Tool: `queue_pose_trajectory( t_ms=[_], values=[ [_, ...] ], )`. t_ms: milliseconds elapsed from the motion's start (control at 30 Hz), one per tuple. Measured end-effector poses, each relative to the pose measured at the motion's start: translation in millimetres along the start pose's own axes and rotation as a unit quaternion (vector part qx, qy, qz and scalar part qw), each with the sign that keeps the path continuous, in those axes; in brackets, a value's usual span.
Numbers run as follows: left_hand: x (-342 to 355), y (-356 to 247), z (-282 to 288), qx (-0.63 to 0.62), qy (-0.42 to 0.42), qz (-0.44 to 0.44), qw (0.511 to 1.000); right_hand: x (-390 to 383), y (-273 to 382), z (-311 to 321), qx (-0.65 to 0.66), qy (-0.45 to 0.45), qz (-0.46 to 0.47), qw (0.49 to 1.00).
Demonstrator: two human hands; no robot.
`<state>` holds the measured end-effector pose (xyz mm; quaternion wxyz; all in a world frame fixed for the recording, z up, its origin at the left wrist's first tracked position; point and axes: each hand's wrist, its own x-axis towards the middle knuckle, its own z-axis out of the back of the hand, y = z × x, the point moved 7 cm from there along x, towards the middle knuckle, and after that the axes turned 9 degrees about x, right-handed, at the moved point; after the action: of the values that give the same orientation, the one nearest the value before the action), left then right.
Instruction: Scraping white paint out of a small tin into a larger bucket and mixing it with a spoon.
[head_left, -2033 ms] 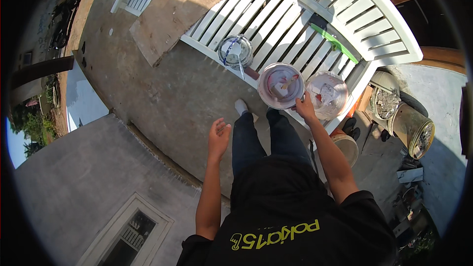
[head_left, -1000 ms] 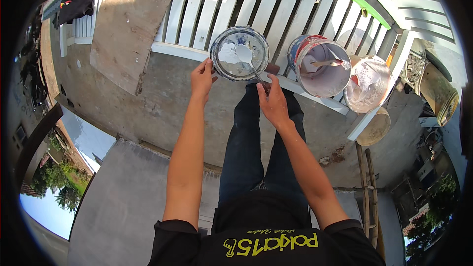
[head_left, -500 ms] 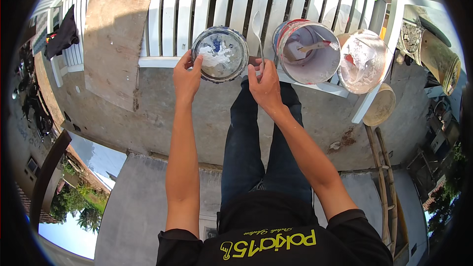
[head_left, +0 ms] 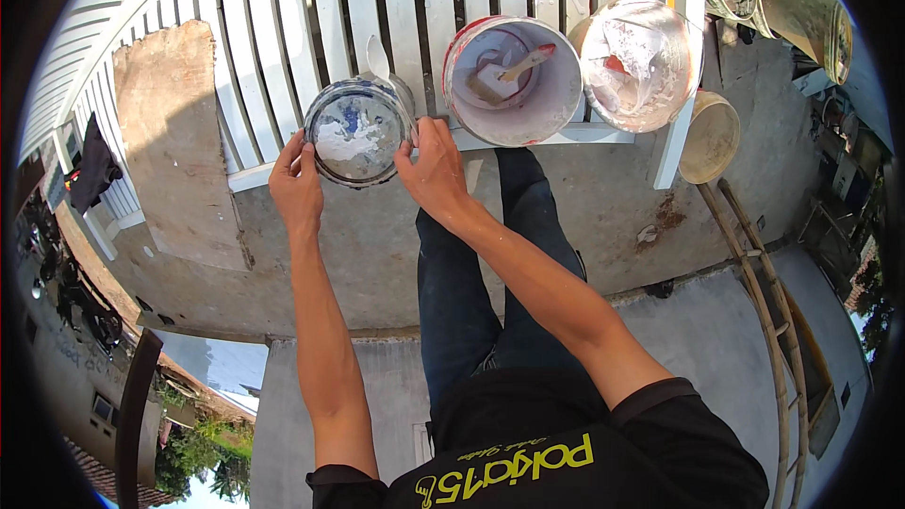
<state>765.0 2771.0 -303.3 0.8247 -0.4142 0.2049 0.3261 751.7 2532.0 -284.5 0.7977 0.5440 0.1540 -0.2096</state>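
Note:
Both hands are at a round paint-can lid [head_left: 362, 162], dark-rimmed and smeared with white paste and blue stains. My left hand [head_left: 296, 190] grips its left rim between thumb and fingers. My right hand [head_left: 436, 170] is closed at the right rim, holding the handle of a spoon [head_left: 378, 58]. The spoon's bowl points away from me beyond the lid, and part of its handle is hidden. Behind the lid shows a bit of a grey, can-like side, mostly covered. To the right, an open white bucket [head_left: 564, 99] holds a paintbrush [head_left: 517, 71] with a pale handle.
A second bucket [head_left: 671, 85], smeared white inside, stands at the right on the white slatted bench [head_left: 407, 14]. A worn plywood board [head_left: 170, 132] leans at the left. Beyond the right bench leg are a round tan container [head_left: 710, 139] and a bamboo ladder [head_left: 768, 320].
In the picture, the lid and both hands have shifted left and slightly down. My right hand has come up against the lid's rim, with the spoon now partly behind the lid.

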Motion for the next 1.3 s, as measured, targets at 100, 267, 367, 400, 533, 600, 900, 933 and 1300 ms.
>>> queue_pose_trajectory(
  t_ms=[100,267,367,400,533,600,900,933,1300],
  values=[
    [0.2,6.0,4.4,-0.014,-0.018,-0.042,0.999,-7.7,2.6,-5.9,0.030,0.002,0.024,0.999],
    [1.4,20.4,-2.6,-0.062,-0.006,-0.003,0.998,-3.8,-8.1,-5.5,0.089,-0.011,-0.012,0.996],
    [3.2,16.3,-4.2,-0.065,0.001,0.017,0.998,2.1,-11.2,-1.7,0.133,-0.030,-0.008,0.991],
    [3.0,13.0,-5.2,-0.068,0.008,0.017,0.998,3.0,-11.1,0.5,0.105,-0.039,0.001,0.994],
    [4.7,9.1,-3.5,-0.073,0.013,0.017,0.997,0.6,-2.7,4.8,0.067,-0.043,0.035,0.996],
    [4.5,4.9,-3.5,-0.075,0.005,0.009,0.997,1.4,1.3,7.3,0.049,-0.051,0.038,0.997],
    [-1.5,6.5,-12.0,-0.043,-0.010,-0.010,0.999,10.3,-2.9,7.3,0.051,-0.052,0.031,0.997],
    [-0.1,2.6,-9.6,0.012,-0.041,-0.058,0.997,12.5,-3.7,8.0,0.052,-0.050,0.032,0.997],
    [-9.5,-34.4,-4.4,0.129,-0.127,-0.061,0.982,16.1,22.9,12.1,-0.033,0.037,0.004,0.999]
  ],
)
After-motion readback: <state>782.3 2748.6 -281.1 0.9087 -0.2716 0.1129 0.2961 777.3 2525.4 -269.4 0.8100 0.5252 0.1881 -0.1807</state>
